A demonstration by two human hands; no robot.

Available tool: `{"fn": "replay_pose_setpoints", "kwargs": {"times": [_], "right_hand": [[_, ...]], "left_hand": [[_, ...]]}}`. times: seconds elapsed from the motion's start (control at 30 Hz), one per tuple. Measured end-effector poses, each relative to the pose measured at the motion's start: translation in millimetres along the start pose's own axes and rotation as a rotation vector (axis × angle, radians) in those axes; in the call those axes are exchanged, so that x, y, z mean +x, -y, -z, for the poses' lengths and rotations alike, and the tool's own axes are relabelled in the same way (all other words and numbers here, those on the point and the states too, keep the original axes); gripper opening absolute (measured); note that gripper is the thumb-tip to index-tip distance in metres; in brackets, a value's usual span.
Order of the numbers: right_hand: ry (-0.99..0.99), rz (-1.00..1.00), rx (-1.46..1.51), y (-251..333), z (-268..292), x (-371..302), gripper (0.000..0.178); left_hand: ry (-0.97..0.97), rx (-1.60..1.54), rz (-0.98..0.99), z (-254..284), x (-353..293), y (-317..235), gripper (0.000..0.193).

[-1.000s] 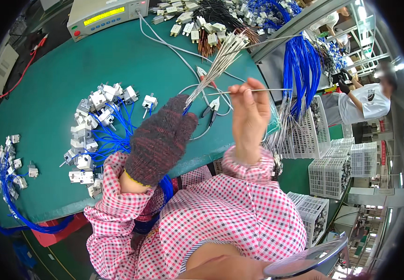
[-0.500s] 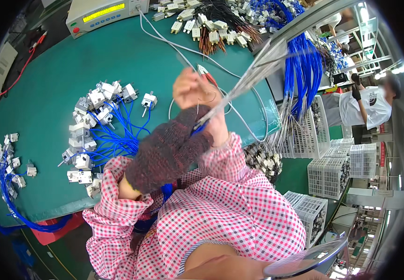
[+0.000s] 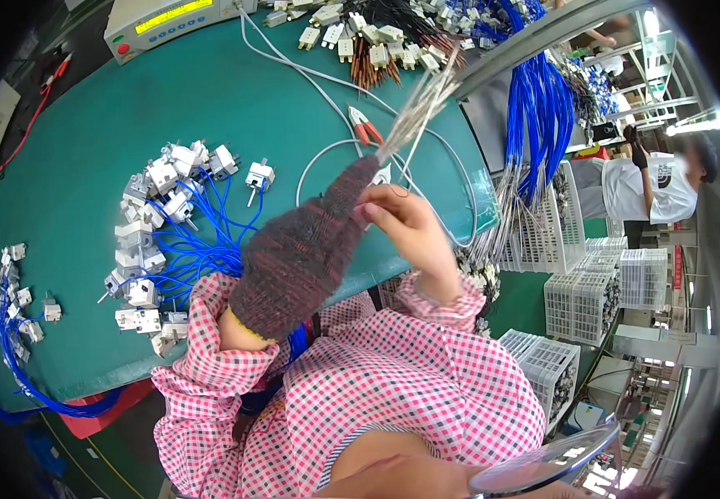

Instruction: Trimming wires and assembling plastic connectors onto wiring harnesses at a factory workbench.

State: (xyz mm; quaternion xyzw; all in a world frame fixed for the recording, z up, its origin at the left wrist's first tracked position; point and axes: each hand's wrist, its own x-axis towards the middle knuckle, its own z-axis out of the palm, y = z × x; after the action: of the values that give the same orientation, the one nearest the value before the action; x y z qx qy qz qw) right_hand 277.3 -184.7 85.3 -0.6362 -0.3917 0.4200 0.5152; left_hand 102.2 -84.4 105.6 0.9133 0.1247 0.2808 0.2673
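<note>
My left hand (image 3: 306, 245) wears a dark knitted glove and is closed around a bundle of thin grey wires (image 3: 416, 106) that fans out upward past its fingertips. My bare right hand (image 3: 406, 224) sits right beside the glove, its fingers pinching at the base of the bundle. Both sleeves are pink-and-white checked. On the green table (image 3: 127, 108) to the left of my hands lies a pile of white connector blocks with blue wires (image 3: 165, 224).
Red-handled cutters (image 3: 366, 127) lie just beyond my hands. A grey test instrument (image 3: 169, 21) stands at the back. More white plugs (image 3: 360, 37) are at the far edge, blue cable bunches (image 3: 543, 108) hang right, white baskets (image 3: 601, 291) stand below, and another person (image 3: 655, 179) works beyond.
My right hand drew one wire out to the right, then came back to the glove. Now it pinches at the bundle's base, and the bundle points more upright.
</note>
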Motion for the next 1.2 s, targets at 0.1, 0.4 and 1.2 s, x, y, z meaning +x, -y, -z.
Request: {"fn": "replay_pose_setpoints", "kwargs": {"times": [0.1,0.4,1.2], "right_hand": [[0.063,0.039,0.159,15,0,0,0.026],[-0.225,0.289,0.887,9,-42,-2,0.044],[0.385,1.989,1.191,75,110,-393,0.026]], "left_hand": [[0.023,0.032,0.115,0,2,-5,0.046],[0.151,0.16,-0.002,23,-12,-38,0.061],[-0.227,-2.574,0.086,12,-74,52,0.053]]}}
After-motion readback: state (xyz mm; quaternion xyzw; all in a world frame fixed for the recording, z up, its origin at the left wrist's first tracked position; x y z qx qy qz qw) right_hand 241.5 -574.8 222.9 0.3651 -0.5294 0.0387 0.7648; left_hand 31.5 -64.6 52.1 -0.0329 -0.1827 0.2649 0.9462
